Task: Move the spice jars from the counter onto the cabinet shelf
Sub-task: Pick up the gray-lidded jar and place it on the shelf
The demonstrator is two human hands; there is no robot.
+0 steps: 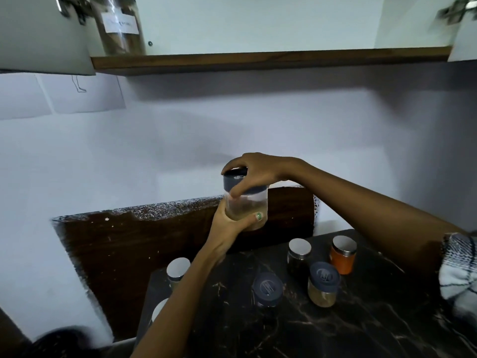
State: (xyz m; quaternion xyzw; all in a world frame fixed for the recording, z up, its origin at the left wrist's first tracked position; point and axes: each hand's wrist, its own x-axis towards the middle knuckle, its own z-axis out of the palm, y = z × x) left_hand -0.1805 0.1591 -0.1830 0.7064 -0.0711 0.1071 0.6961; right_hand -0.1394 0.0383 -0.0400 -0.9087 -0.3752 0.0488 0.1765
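A clear spice jar (249,206) with a dark blue lid and pale powder is held in the air above the dark marble counter (335,326). My left hand (229,226) grips its lower body from the left, thumb across the front. My right hand (254,171) grips the lid from above. On the counter stand several more jars: an orange one (342,255), a dark one with a silver lid (299,257), two blue-lidded ones (323,284) (267,289) and a white-lidded one (177,271). The cabinet shelf (258,59) runs overhead, with a tall labelled jar (120,24) at its left end.
Cabinet doors (44,34) hang open at both top corners. A dark wooden board (129,241) leans behind the counter against the white wall. Another white lid (158,310) peeks out beside my left forearm. A checked cloth (458,270) is at the right edge.
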